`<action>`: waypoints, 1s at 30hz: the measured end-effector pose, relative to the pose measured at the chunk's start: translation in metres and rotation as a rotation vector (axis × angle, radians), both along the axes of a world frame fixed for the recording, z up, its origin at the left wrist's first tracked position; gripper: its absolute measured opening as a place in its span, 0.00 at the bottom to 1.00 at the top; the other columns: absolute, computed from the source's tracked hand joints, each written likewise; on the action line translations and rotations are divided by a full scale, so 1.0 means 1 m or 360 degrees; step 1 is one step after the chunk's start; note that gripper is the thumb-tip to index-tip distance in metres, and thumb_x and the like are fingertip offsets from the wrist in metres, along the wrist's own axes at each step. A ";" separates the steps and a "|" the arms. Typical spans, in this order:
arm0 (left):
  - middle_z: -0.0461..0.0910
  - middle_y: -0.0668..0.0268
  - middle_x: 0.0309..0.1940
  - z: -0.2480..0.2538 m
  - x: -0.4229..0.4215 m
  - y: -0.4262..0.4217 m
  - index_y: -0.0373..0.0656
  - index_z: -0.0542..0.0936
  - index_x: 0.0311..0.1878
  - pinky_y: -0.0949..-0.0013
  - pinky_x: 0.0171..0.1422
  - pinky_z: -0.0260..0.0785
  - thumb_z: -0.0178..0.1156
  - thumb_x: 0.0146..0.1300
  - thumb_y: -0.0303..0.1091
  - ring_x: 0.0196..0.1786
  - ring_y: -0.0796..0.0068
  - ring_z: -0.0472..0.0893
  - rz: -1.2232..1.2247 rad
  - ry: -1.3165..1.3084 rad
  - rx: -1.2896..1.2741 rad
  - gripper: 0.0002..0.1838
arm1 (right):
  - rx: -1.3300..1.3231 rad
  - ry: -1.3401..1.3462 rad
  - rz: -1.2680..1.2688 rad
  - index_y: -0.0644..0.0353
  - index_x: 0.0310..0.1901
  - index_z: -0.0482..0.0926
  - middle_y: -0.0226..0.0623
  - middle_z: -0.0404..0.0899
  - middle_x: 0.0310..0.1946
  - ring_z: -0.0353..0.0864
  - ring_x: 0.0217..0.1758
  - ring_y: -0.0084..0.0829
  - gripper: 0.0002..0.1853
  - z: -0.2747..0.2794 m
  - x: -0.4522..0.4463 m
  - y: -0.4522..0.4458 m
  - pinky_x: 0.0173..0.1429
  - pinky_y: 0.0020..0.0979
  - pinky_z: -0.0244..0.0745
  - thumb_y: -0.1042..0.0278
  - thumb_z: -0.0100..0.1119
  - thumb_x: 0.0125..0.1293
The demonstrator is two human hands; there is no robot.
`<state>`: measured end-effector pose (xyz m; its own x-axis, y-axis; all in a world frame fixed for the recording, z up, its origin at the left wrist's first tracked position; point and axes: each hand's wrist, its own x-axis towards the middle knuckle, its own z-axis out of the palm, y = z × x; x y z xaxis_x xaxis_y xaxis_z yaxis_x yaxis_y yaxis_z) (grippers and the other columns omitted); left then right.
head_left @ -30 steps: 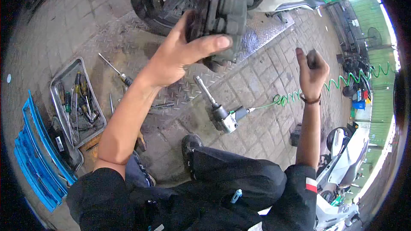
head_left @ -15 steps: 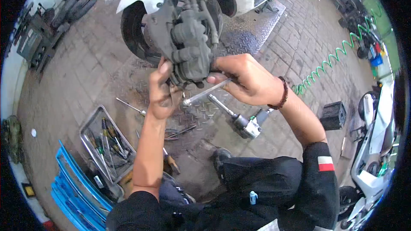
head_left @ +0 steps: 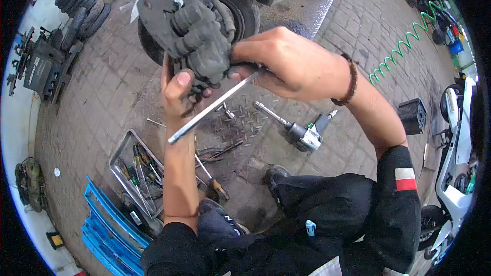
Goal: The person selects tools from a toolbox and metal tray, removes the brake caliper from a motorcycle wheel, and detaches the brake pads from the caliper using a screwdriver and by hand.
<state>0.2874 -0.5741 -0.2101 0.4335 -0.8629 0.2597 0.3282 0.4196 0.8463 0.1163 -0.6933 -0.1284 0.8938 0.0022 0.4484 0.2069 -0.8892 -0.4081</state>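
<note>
A dark, grimy brake caliper [head_left: 207,46] hangs in front of the wheel, its hose running up from the top. My left hand [head_left: 176,92] is closed around its lower left side, with the thumb in front. At its lower right, my right hand [head_left: 299,66] grips a long silver wrench [head_left: 209,109], whose free end slants down across my left wrist. The wrench's other end is hidden by my fingers and the caliper. Below lies an impact wrench [head_left: 305,136] with a long socket, and near it a small metal socket piece [head_left: 229,113].
A metal tray [head_left: 118,158] of screwdrivers stands lower left, beside blue plastic panels [head_left: 97,230]. A loose screwdriver [head_left: 219,188] lies near my foot. The tyre [head_left: 250,15] and white bodywork are ahead. A coiled green air hose [head_left: 399,51] hangs at right, above a black bin [head_left: 412,116].
The wrench has swung so its free end points further down and left, over my left wrist. Both hands and the caliper appear further up and left, as the camera view has shifted.
</note>
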 end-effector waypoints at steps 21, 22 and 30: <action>0.67 0.56 0.63 -0.005 -0.007 -0.001 0.38 0.51 0.73 0.62 0.62 0.69 0.66 0.53 0.41 0.60 0.63 0.73 -0.0131 -0.0045 -0.0018 0.49 | 0.1521 0.0264 -0.0194 0.64 0.33 0.75 0.21 0.67 0.21 0.64 0.26 0.14 0.17 -0.022 -0.022 0.014 0.28 0.22 0.61 0.58 0.49 0.74; 0.64 0.55 0.66 -0.013 -0.004 0.000 0.36 0.51 0.73 0.60 0.71 0.58 0.66 0.56 0.43 0.66 0.63 0.68 -0.0205 -0.0033 -0.0048 0.48 | 0.1501 0.0299 -0.0172 0.64 0.33 0.75 0.21 0.67 0.21 0.64 0.26 0.14 0.17 -0.022 -0.024 0.014 0.28 0.22 0.61 0.58 0.49 0.74; 0.68 0.59 0.62 -0.015 -0.030 -0.015 0.35 0.56 0.71 0.65 0.65 0.65 0.65 0.59 0.40 0.60 0.69 0.73 -0.0411 0.0282 -0.0247 0.42 | 0.1665 0.0261 -0.0328 0.63 0.30 0.73 0.24 0.70 0.21 0.66 0.24 0.14 0.17 -0.047 -0.035 0.011 0.28 0.20 0.61 0.60 0.46 0.73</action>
